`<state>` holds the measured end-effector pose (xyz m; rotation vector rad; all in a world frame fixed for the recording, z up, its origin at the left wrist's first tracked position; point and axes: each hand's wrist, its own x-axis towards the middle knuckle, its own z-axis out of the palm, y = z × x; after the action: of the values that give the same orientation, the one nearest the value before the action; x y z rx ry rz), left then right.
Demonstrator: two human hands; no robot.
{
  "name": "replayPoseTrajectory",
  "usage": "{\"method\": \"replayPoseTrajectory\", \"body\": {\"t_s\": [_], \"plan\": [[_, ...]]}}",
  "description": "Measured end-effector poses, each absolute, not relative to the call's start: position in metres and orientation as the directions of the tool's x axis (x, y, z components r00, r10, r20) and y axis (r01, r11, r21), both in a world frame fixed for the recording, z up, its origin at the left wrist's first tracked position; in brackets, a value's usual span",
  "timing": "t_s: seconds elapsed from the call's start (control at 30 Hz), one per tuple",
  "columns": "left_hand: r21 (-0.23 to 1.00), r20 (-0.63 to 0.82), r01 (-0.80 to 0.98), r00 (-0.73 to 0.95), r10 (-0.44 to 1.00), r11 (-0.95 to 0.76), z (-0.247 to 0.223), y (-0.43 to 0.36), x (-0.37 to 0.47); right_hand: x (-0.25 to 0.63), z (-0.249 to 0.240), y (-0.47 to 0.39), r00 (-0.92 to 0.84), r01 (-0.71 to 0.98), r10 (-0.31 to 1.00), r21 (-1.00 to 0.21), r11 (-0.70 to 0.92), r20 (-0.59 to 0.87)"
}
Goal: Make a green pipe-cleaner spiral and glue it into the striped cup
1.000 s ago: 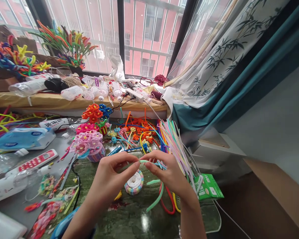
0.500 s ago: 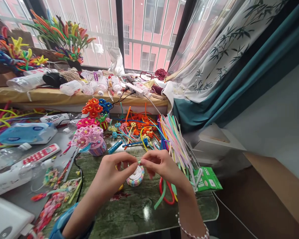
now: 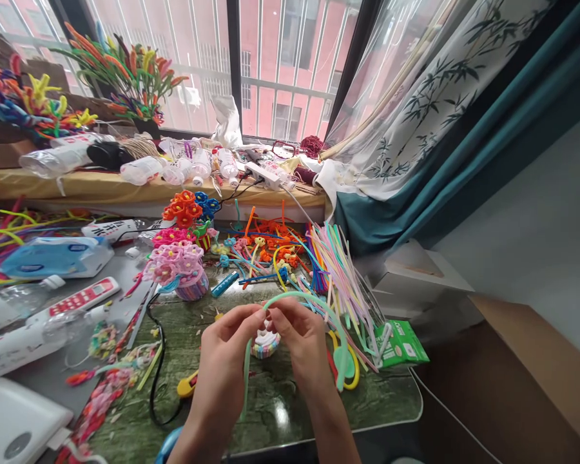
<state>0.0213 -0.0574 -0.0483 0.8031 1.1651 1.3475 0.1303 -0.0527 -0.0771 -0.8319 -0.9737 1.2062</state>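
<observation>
Pinching 1 arched green pipe cleaner (image 3: 314, 297) in left hand (image 3: 225, 354) and right hand (image 3: 300, 341) — with a narrow grip — partly hiding a striped pot (image 3: 265, 350) on the table (image 3: 377, 401).

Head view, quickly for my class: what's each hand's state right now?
Left hand: closed, holding a long, pale green, fuzzy pipe cleaner.
Right hand: closed, apparently pinching that same pipe cleaner.
</observation>
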Motion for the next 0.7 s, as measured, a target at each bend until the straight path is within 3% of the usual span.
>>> {"method": "replayPoseTrajectory", "body": {"t_s": [0.43,0.7], "plan": [[0.93,-0.171,-0.35,-0.144,0.975,0.111,-0.04,-0.071,0.028,0.126,-0.07,-0.051,0.141,-0.326,0.973,-0.92,0.218,0.181],[0.972,-0.116,-0.225,-0.185,0.976,0.073,-0.029,-0.08,0.032,0.128,-0.067,-0.05,0.158,-0.355,0.968,-0.904,0.238,0.193]]}}
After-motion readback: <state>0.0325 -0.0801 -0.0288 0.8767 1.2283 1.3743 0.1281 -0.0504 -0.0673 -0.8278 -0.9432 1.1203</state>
